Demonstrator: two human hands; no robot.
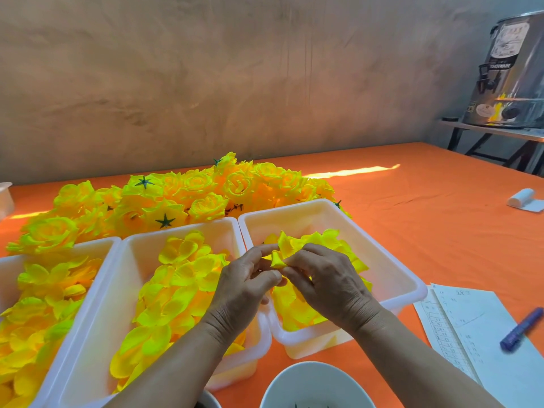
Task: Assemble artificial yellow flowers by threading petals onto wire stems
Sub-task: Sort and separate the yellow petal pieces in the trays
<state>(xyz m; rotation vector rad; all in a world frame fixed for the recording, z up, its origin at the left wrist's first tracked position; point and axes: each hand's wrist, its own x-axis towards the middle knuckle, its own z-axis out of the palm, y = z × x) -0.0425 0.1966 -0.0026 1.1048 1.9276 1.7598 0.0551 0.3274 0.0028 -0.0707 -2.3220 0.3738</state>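
Grips of left hand (244, 285) and right hand (326, 287) both pinch one cupped yellow petal (278, 259).

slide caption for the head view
Left hand and right hand pinch a petal over the right bin; flowers piled behind.

Daylight was bright: a sun streak (353, 171) burned across the tablecloth (412, 219) at one o'clock, petals (176, 290) glared neon, the pen (521, 329) at four o'clock blurred, edges bowed.
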